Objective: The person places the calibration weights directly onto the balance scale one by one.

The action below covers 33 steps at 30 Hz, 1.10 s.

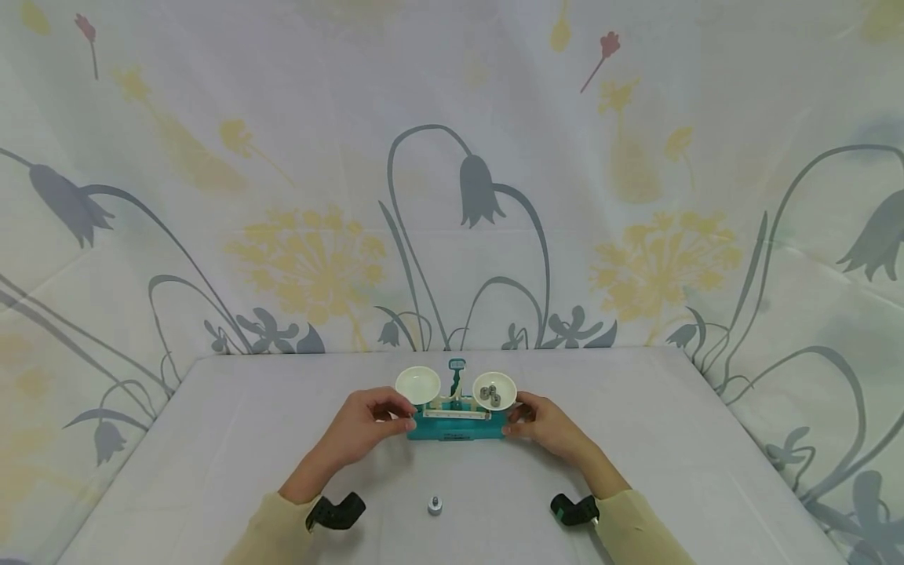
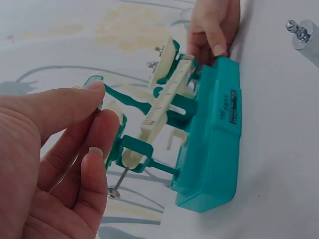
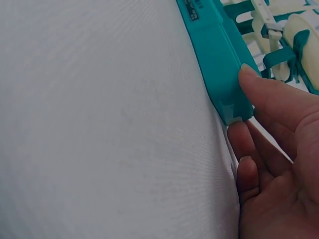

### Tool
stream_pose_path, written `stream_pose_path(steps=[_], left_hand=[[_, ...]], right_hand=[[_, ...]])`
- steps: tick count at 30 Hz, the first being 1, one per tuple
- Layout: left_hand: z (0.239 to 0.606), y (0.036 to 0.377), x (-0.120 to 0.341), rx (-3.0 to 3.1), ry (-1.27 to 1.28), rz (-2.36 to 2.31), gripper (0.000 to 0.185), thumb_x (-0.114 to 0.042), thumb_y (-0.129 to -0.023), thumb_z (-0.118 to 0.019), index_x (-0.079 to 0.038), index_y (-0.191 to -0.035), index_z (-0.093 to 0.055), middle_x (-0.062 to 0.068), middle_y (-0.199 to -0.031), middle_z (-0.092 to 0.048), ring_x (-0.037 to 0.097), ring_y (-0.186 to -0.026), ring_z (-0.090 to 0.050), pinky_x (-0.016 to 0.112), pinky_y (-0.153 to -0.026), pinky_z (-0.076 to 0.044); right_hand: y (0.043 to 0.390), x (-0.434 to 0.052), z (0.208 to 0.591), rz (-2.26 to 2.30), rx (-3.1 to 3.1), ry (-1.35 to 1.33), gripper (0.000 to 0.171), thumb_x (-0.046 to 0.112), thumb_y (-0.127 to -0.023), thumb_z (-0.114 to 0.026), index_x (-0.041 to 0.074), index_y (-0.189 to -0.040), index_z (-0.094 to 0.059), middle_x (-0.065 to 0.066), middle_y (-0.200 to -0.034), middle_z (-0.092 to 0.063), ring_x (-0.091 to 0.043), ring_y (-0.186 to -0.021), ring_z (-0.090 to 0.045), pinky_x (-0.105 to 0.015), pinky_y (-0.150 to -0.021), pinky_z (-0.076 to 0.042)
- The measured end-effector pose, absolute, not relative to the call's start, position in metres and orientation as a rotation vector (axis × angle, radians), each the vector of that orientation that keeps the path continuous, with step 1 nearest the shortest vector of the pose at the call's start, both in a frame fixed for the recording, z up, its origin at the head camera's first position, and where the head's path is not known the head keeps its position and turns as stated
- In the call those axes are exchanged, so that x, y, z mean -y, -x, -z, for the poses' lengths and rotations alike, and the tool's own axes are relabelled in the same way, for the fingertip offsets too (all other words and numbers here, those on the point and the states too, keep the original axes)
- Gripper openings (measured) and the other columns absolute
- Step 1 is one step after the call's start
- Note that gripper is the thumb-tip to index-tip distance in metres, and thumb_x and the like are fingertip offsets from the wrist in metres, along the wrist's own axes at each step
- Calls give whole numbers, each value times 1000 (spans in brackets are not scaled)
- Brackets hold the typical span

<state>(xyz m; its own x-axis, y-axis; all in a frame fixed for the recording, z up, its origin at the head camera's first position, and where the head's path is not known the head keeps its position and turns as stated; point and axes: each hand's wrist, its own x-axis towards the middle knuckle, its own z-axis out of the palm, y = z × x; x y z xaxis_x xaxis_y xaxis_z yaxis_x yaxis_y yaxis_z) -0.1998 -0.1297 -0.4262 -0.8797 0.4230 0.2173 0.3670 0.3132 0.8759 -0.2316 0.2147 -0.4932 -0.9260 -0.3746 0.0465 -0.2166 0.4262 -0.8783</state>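
Observation:
A small teal balance scale [image 1: 452, 428] with two cream pans stands at the middle of the white table. Its left pan [image 1: 418, 384] is empty, and its right pan [image 1: 494, 390] holds several small metal weights. My left hand [image 1: 402, 416] is curled at the scale's left end; in the left wrist view its fingertips [image 2: 94, 92] lie at the pan's rim and the thumb sits by the teal pan bracket [image 2: 130, 145]. My right hand [image 1: 514, 420] grips the right end of the base [image 3: 214, 55], thumb on the front face and fingers round the corner.
One loose metal weight [image 1: 435, 504] stands on the table in front of the scale, between my forearms, also in the left wrist view [image 2: 300, 34]. A floral cloth [image 1: 452, 196] hangs behind and round the table [image 1: 233, 439], whose far edge lies just beyond the scale.

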Motion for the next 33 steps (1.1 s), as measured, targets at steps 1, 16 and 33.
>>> stream_pose_path(steps=[1,16,33], left_hand=[[425,200,130,-2509,-756,-1643,15,-12,-90,-75,-3,-102,-72,2,-95,-70,17,-89,-64,27,-76,-52],[412,211,132,-2557,-817,-1635,13,-13,-90,-75,-8,-101,-73,-1,-95,-70,16,-89,-65,29,-76,-53],[399,222,130,-2580,-807,-1585,13,-8,-91,-73,-5,-104,-73,4,-99,-70,21,-93,-64,28,-78,-52]], right_hand=[[232,-215,494,1514,-2522,523,47,9,-85,-77,-1,-127,-58,-8,-97,-63,-21,-88,-55,-31,-77,-46],[231,-214,491,1517,-2519,520,47,12,-84,-79,1,-125,-59,-7,-97,-63,-20,-88,-56,-32,-79,-46],[231,-214,492,1504,-2521,511,48,13,-84,-79,2,-127,-60,-5,-95,-63,-22,-87,-56,-32,-78,-46]])
